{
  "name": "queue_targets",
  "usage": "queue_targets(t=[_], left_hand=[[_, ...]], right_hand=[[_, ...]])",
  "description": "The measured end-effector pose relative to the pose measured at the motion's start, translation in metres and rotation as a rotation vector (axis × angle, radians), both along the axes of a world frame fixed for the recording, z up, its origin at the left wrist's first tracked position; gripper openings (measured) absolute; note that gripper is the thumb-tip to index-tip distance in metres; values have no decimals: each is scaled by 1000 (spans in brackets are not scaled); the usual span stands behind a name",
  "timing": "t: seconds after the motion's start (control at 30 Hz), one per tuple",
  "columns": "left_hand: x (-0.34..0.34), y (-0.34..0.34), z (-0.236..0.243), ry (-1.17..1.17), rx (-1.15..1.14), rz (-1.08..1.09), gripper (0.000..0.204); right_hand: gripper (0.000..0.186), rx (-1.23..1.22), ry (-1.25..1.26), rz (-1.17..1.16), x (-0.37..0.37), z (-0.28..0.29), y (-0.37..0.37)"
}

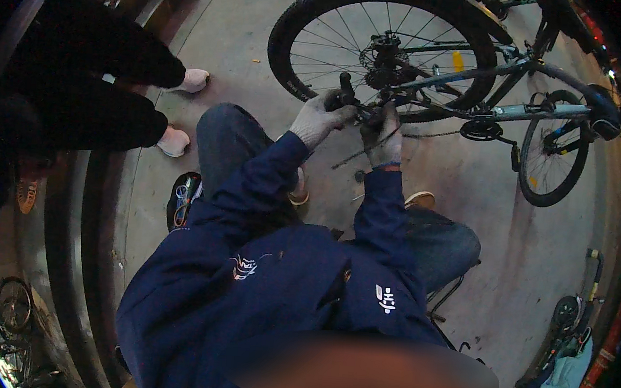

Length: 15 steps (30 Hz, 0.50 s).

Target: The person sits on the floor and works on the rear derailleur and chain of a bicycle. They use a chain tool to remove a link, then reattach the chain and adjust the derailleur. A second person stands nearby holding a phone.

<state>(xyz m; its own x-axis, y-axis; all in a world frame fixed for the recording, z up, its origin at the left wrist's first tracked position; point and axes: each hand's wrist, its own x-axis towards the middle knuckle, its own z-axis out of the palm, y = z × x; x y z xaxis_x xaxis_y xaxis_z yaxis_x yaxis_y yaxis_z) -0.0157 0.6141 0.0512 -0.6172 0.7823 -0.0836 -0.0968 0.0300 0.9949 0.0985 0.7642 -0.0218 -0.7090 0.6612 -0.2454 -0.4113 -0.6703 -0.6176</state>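
Both my hands wear light knitted gloves and meet close together beside the rear wheel [290, 66] of a bicycle. My left hand [317, 123] is closed around a black-handled tool [346, 83], whose rounded end sticks up past the fingers. Just to the right, the fingers of my right hand [383, 143] are closed at a small dark part below the rear sprockets [385, 78]; the fingers and shadow hide what it is. A dark strand of chain [434, 136] trails to the right of that hand. Another thin dark length slants down-left from it.
The grey bicycle frame [468, 76] reaches right to the front wheel [524, 154]. A person in dark trousers [89, 112] stands on the left, by steps. An open tool bag [183, 198] lies beside my left leg. A scooter [564, 312] and pale blue cloth [564, 375] lie at lower right.
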Motion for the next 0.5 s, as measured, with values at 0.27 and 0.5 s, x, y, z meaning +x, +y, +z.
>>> queue_targets(t=[0.27,0.5], left_hand=[[3,6,-5,-338,156,36,45],[-1,7,-16,-354,201,13,47]], right_hand=[[19,-7,-85,44,-6,8,-6],[12,2,-128,36,-4,15,-11]])
